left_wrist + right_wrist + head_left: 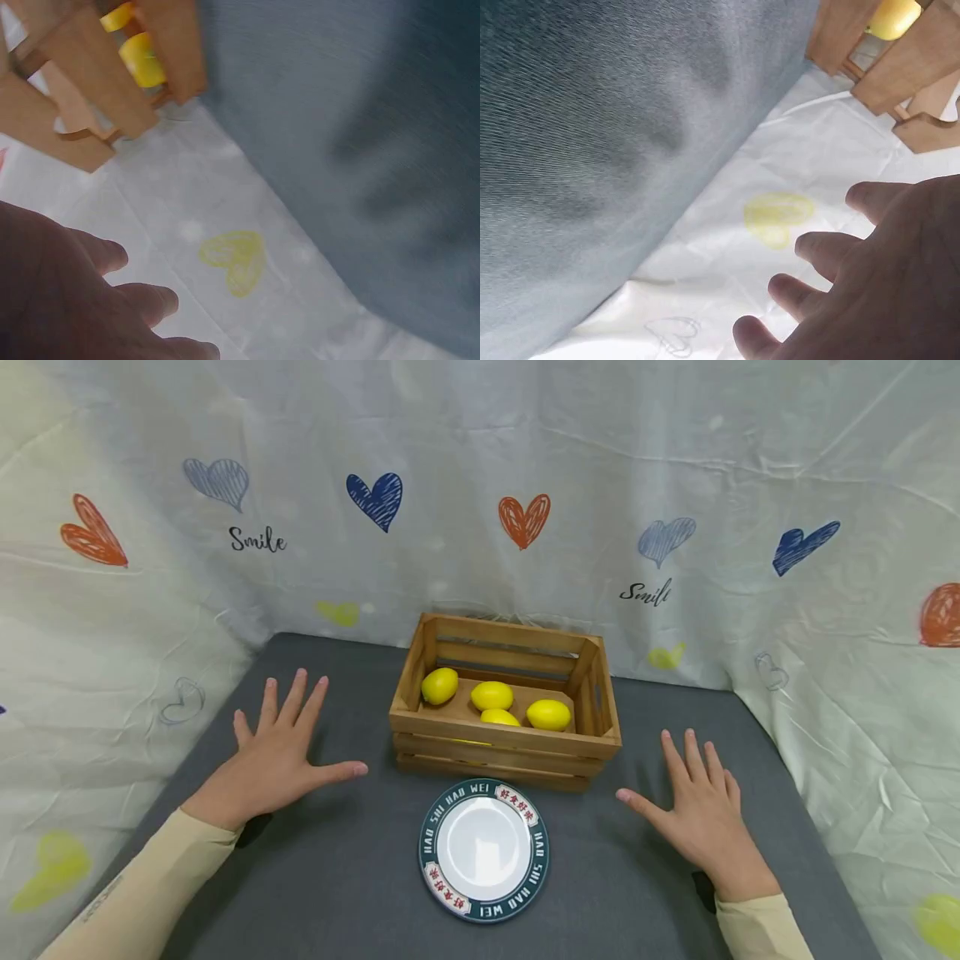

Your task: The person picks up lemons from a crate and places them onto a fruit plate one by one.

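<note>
Fingers spread and holding nothing, my left hand [273,764] is over the left part of the dark table, left of a wooden crate [495,745]. My right hand [705,818] is likewise spread and bare, to the right of the crate. Inside the crate are several yellow lemons [492,696]; its front slats partly hide one of them. A round plate [483,850] with a white middle and a dark green lettered rim lies in front of the crate, between the hands. Each wrist view catches a corner of the crate beyond the fingers.
A white curtain [450,560] printed with hearts and "Smile" hangs behind and along both sides of the grey table [337,877]. The crate stands near the table's back edge, close to the curtain.
</note>
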Available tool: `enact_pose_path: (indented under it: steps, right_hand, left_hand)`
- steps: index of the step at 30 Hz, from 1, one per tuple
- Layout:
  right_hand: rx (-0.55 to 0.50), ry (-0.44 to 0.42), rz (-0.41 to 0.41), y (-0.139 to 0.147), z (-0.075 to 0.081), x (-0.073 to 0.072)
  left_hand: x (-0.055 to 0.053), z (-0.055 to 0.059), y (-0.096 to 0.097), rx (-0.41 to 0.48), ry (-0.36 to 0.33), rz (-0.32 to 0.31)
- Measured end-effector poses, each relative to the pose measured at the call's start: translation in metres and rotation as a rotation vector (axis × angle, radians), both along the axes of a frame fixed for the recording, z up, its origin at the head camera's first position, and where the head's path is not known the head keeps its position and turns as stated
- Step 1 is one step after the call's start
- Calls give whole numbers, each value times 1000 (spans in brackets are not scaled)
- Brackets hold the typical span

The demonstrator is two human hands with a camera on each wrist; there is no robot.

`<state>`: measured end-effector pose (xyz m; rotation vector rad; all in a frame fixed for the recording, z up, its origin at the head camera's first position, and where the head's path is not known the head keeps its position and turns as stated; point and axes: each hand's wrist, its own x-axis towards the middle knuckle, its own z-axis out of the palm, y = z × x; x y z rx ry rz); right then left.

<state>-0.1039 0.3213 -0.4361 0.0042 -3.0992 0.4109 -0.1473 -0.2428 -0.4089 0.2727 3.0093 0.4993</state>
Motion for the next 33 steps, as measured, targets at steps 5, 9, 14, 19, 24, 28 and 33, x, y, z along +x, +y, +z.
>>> enact_pose_path:
  steps: [5,9,14,19,24,28,33]
  right_hand:
    - [1,-3,9,-4,6,-6]
    - [6,3,26,-7,15,-10]
    - [-13,28,71,-11,29,-13]
    - [-74,42,111,-20,44,-17]
    - [-97,44,156,-34,71,-25]
    - [-70,50,204,-51,98,-32]
    - [5,66,262,-73,126,-41]
  left_hand:
    - [-6,4,21,79,-15,-18]
    - [-13,8,38,123,-23,-39]
    - [-19,9,51,211,-63,-47]
    - [-25,1,57,327,-151,-46]
    - [-37,-8,64,513,-252,-60]
    - [-44,-13,68,620,-314,-57]
    - [-49,-16,75,711,-362,-51]
